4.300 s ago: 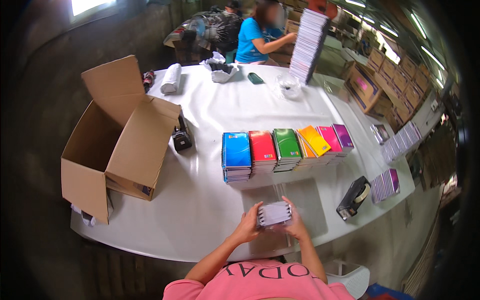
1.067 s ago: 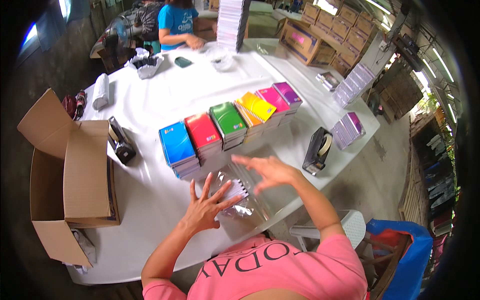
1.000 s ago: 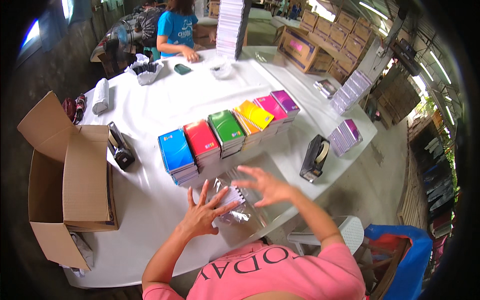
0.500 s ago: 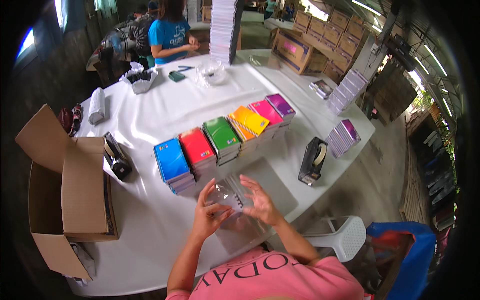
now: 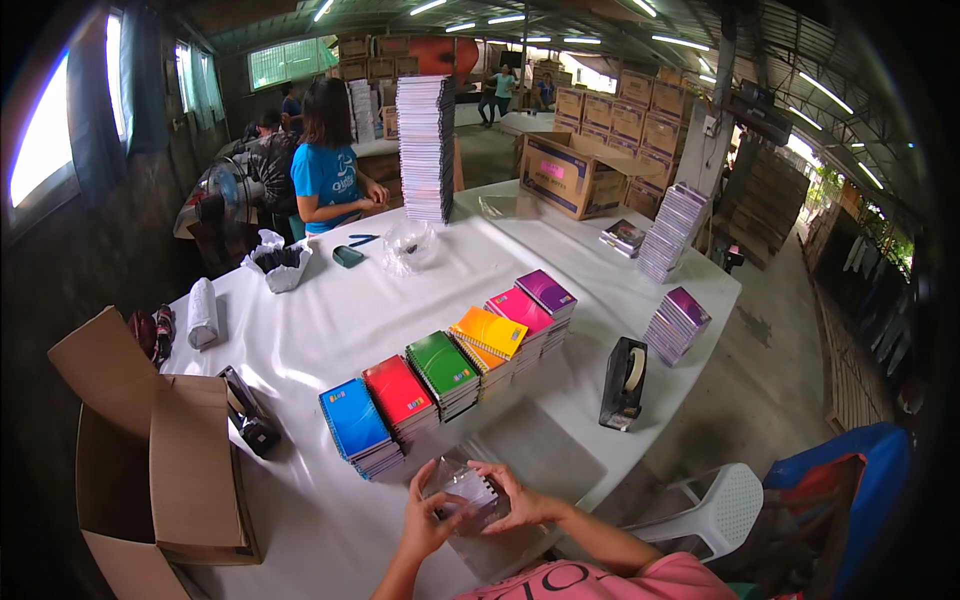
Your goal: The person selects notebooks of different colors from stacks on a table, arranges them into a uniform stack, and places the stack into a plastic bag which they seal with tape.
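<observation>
Both my hands are round a small plastic-wrapped notebook pack [image 5: 468,487], its dark spiral binding showing through the clear film. My left hand [image 5: 428,517] grips its left side, thumb and fingers curled. On the other side my right hand [image 5: 519,500] clasps it along the coil. Beneath lies a pile of clear plastic bags [image 5: 550,440] near the table's front edge. Just beyond stands a row of spiral notebook stacks: blue [image 5: 354,418], red [image 5: 399,389], green [image 5: 442,363], yellow [image 5: 492,331], pink [image 5: 520,309] and purple [image 5: 547,291].
Black tape dispensers stand right [image 5: 622,385] and left [image 5: 250,415], beside an opened cardboard box [image 5: 195,470]. Purple notebooks [image 5: 677,325] are piled at the right edge. A tall notebook stack [image 5: 424,150] rises at the back near a person in blue [image 5: 325,180]. A white stool [image 5: 725,510] is at right.
The view has tilted up, showing more of the room. My hands have closed in around the notebook pack, and the fingers that were spread now press against its film.
</observation>
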